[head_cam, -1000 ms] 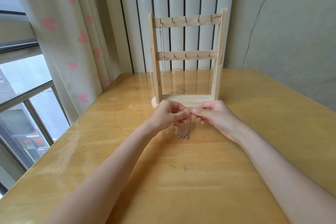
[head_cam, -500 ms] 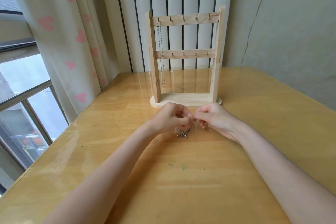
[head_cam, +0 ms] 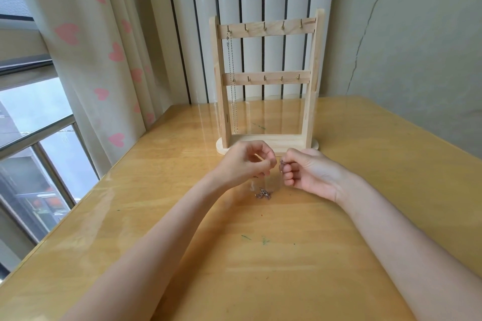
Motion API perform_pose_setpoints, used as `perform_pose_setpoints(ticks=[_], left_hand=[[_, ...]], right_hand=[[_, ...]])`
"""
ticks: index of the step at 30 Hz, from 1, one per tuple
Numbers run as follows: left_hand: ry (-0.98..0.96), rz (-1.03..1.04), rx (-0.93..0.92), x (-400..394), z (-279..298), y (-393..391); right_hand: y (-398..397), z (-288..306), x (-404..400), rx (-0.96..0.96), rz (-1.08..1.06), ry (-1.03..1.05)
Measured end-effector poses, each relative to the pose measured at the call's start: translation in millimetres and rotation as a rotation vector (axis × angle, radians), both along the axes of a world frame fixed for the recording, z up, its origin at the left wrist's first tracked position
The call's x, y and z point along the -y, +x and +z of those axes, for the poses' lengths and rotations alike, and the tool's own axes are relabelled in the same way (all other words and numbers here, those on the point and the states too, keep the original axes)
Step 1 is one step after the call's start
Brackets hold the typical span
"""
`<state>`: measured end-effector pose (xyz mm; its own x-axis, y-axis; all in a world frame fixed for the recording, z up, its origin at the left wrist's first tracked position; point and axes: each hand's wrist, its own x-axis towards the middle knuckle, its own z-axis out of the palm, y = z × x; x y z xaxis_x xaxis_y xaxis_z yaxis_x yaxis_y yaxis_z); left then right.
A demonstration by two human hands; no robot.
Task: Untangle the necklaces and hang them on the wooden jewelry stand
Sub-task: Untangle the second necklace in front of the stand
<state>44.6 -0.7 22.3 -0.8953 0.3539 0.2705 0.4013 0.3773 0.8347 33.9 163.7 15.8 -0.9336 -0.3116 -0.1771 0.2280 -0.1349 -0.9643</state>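
Drawn slightly apart since a second ago, with the knot now hanging lower. Nearest, dangling just below and between both hands over the bench (head_cam: 260,255): a small tangled clump of necklaces (head_cam: 264,193), seemingly just touching the wood. Above it, left hand (head_cam: 245,161) with fingertips pinched on a fine chain, too thin to trace; right hand (head_cam: 305,172) curled, gripping a chain end at its fingertips (head_cam: 283,164). Long axis of the hanging strands roughly vertical from hands to clump. Just beyond both hands, the wooden jewelry stand (head_cam: 266,143), upright, about equally near each. Farther up, one hung necklace (head_cam: 233,81) draped from the top rail's leftmost hook; remaining hooks bare. Likely step: teasing the knot loose. No brands, labels or legible writing anywhere.
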Motion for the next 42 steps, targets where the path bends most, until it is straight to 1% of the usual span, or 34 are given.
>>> perform_pose_setpoints(ticks=[2,6,9,11,14,16,19,25,28,30,33,36,38,42], left_hand=[[-0.013,0.035,-0.037,-0.8,0.1,-1.9],[-0.007,0.057,-0.054,-3.4,-0.1,-1.7],[-0.061,0.083,-0.124,-4.2,-1.5,-3.6],[-0.158,0.094,-0.222,-4.5,-1.9,-4.2],[-0.408,0.089,-0.419,-4.6,-2.2,-2.6],[-0.477,0.067,-0.459,-3.6,-3.3,-2.7],[-0.386,0.011,-0.382,-1.1,-4.1,-4.7],[-0.006,-0.049,-0.052,1.2,-1.5,-2.8],[0.183,-0.074,0.052,0.4,-1.2,0.2],[0.243,-0.043,0.087,-3.9,-1.9,1.1],[0.164,0.058,0.040,-14.1,-4.3,1.5],[0.092,0.137,-0.124,-18.3,-5.6,0.2],[0.061,0.165,-0.198,-17.9,-5.9,-1.4],[0.082,0.138,-0.209,-15.8,-5.4,-1.8]], right_hand=[[0.1,0.5,1.9,-0.014,-0.001,0.013],[0.5,1.6,2.9,-0.035,-0.024,0.046],[1.0,1.3,2.8,-0.054,-0.032,0.092],[0.9,0.3,3.1,-0.090,-0.039,0.162],[2.0,-0.4,3.7,-0.168,-0.050,0.337],[2.5,-1.6,4.7,-0.193,-0.051,0.387],[3.2,-1.1,5.3,-0.166,-0.023,0.361],[2.1,3.0,2.8,0.028,-0.028,0.073],[2.6,5.0,3.6,0.076,-0.026,-0.013],[2.6,5.4,3.7,0.090,-0.031,-0.056],[3.0,4.5,3.8,0.083,-0.049,-0.076],[2.8,3.1,5.1,0.050,-0.058,-0.065],[3.6,3.1,6.8,0.027,-0.049,-0.043],[4.3,2.0,8.1,-0.002,-0.054,-0.012]])
